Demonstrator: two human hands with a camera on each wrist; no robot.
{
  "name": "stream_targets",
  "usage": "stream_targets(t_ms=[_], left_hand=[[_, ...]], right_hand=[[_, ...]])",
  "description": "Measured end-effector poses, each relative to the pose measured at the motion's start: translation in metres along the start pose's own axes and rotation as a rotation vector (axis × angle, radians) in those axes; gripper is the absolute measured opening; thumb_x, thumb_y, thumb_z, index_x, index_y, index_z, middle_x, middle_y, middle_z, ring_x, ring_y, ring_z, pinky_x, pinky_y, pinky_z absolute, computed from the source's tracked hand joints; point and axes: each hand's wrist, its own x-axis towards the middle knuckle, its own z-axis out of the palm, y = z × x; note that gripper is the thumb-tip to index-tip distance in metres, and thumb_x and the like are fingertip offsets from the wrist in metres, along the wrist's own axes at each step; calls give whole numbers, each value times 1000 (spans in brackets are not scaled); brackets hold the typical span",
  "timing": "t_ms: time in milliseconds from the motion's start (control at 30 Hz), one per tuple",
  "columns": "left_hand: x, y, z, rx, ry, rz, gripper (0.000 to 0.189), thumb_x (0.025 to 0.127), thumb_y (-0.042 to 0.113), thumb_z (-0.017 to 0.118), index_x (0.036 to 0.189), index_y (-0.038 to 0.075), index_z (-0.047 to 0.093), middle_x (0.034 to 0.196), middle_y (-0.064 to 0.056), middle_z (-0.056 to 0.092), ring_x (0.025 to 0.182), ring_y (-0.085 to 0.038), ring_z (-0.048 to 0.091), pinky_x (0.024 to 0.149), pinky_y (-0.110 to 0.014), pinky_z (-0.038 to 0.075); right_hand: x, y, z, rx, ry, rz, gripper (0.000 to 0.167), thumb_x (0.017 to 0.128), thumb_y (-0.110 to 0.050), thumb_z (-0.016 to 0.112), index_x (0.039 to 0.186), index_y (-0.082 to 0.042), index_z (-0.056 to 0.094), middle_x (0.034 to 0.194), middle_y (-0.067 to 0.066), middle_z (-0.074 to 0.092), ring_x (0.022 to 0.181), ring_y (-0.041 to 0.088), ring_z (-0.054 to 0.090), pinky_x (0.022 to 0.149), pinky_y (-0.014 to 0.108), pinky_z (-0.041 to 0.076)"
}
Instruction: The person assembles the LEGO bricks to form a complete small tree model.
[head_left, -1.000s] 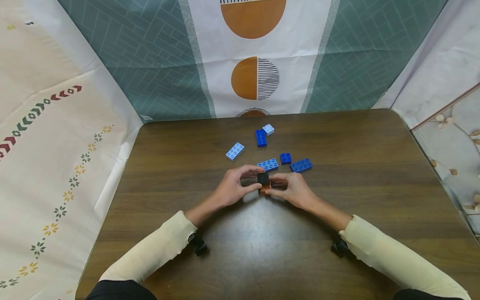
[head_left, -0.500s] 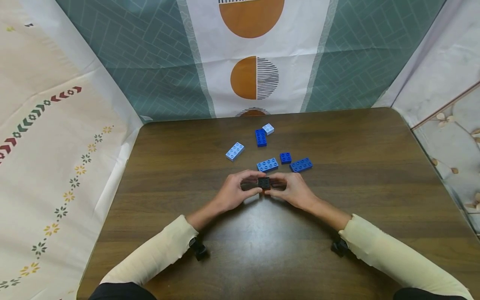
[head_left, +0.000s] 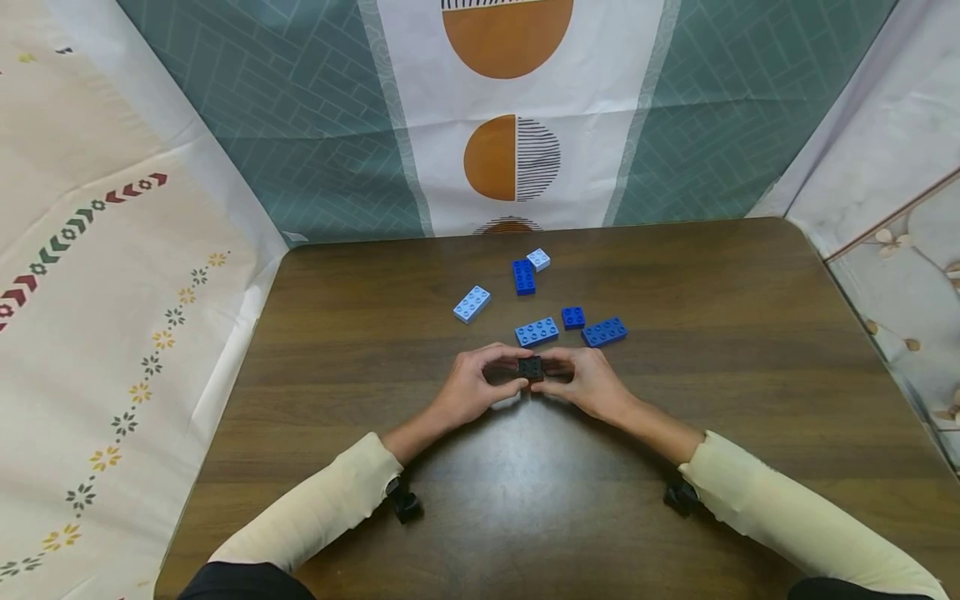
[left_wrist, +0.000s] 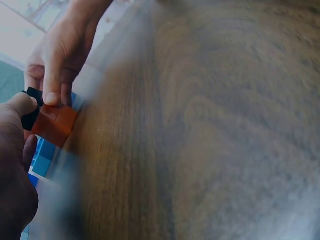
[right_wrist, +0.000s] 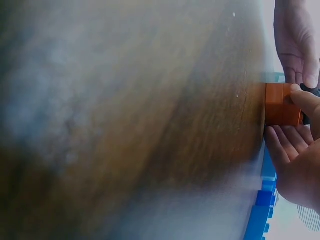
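A black toy brick point(head_left: 530, 367), studs up, sits between both hands in the head view. Below it, the orange bricks point(right_wrist: 281, 104) stand stacked on the table in the right wrist view; from the head they are hidden under the black one. My left hand point(head_left: 474, 380) pinches the black brick between thumb and fingers. From the other side my right hand point(head_left: 587, 379) holds the orange bricks, its thumb on their near face. In the left wrist view the black brick point(left_wrist: 30, 117) is right against the top of the orange stack point(left_wrist: 56, 122).
Just beyond the hands lie a light blue brick point(head_left: 537, 332), a small dark blue brick point(head_left: 573, 317) and a blue brick point(head_left: 604, 332). Farther back are a pale blue brick point(head_left: 472, 304), another dark blue brick point(head_left: 523, 277) and a small pale brick point(head_left: 538, 259).
The black brick, earlier tilted with orange showing below it, has levelled and come down over the orange bricks, hiding them from the head view. Both hands stay almost in place.
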Motion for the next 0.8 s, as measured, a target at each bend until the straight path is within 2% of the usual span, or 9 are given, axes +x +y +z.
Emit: stream_targets(t_ms=[400,633,800], left_hand=[[0,-5,0,60,-2,30,38,92,8,85,128,14,76,119,0,76,107,-14,74,95,-37,59],[0,-5,1,81,0,67,40,91,8,86,129,13,76,118,-2,76,108,-16,74,95,-36,59],[0,-4,1,96,10,62,40,90,8,87,128,14,76,119,-1,77,107,-14,74,94,-34,59]], right_hand=[[-3,0,-3,65,-20,6,45,90,-14,88,130,-2,73,126,15,75,114,29,74,95,40,59],[-9,-3,-6,110,90,-31,40,91,-12,87,129,-8,77,126,8,76,116,25,73,93,41,60],[-9,-4,-7,126,114,-59,36,90,-6,85,125,-7,79,121,7,78,116,25,73,93,44,60]])
